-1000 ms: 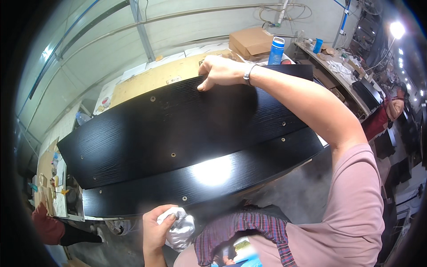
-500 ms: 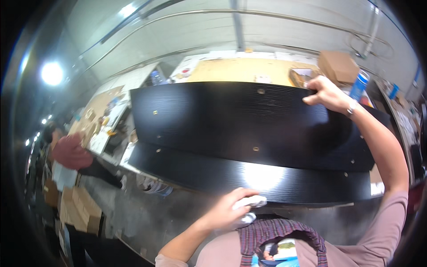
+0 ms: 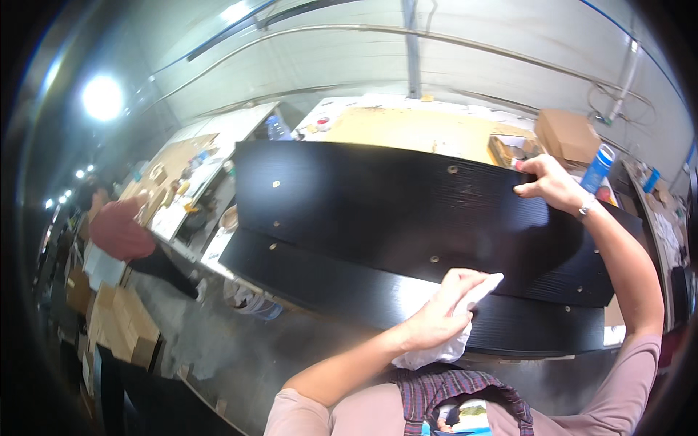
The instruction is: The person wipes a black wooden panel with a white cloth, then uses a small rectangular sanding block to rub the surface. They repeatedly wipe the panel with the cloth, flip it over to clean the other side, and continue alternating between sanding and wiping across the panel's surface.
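Note:
A long black board with a wood-grain face and several small brass-coloured fittings is tilted up in front of me. Along its near lower side a second black board lies on the bench. My right hand grips the tilted board by its far top edge, thumb on the near face. Closed on a white cloth, my left hand is over the near board, close to the lower part of the tilted one. Part of the cloth hangs below the fingers.
Behind the boards, a bench holds a tan sheet, a small open box, a cardboard carton and a blue spray can. At left, a person in a red top stands by another cluttered table. Open cartons stand lower left.
My left hand has moved up and to the right with the cloth, from my waist to over the boards. My right hand still holds the top edge. The view has shifted slightly.

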A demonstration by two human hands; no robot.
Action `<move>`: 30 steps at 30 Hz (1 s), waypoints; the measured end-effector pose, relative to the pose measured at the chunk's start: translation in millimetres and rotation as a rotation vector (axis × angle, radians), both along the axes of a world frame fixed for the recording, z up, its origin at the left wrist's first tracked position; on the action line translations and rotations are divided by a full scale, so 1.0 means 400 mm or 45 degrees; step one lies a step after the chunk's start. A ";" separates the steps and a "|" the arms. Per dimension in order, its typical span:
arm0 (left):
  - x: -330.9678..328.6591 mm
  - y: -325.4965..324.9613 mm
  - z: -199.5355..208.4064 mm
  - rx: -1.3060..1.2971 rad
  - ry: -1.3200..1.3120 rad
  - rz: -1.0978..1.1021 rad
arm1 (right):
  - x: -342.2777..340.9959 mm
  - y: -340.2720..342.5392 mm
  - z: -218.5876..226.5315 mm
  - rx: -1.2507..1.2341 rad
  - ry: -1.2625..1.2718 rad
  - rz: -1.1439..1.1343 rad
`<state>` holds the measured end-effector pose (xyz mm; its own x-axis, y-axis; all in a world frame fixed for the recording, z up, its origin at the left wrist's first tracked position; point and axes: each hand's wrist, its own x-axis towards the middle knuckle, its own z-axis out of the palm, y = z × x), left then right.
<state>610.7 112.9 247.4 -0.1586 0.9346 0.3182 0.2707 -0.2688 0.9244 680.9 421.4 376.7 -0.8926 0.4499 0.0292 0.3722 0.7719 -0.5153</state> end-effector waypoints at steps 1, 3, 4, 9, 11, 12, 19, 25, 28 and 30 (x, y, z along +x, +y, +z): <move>0.020 0.014 -0.002 -0.072 0.022 -0.079 | -0.006 -0.011 -0.002 0.047 0.005 0.014; 0.066 0.067 0.002 -0.137 0.074 -0.255 | 0.000 -0.031 0.013 0.163 0.016 0.011; 0.099 0.105 0.008 -0.183 0.078 -0.355 | 0.010 -0.028 0.026 0.300 -0.025 0.053; 0.203 0.350 0.130 -0.253 -0.017 -0.374 | 0.017 -0.028 0.033 0.424 -0.024 0.115; 0.185 0.508 0.087 0.100 0.398 -0.231 | 0.002 -0.047 0.049 0.420 0.025 0.181; 0.161 0.591 0.060 0.188 0.561 -0.148 | -0.022 -0.066 0.053 0.412 0.025 0.162; 0.536 0.587 -0.109 0.058 0.055 -1.009 | 0.017 -0.088 0.058 0.301 0.096 0.122; 0.416 0.308 0.030 0.669 0.858 -0.854 | 0.036 -0.066 0.021 0.291 0.100 0.130; 0.273 0.286 0.096 0.694 1.034 -0.304 | 0.005 -0.047 0.000 0.215 -0.056 0.114; 0.224 0.250 0.163 0.556 1.072 -0.147 | 0.005 -0.045 -0.019 0.153 -0.130 0.074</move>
<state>700.2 212.7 312.5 0.3670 0.7019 0.6104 0.7515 -0.6105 0.2501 682.9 403.4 368.9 -0.9181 0.3962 -0.0128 0.3711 0.8475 -0.3796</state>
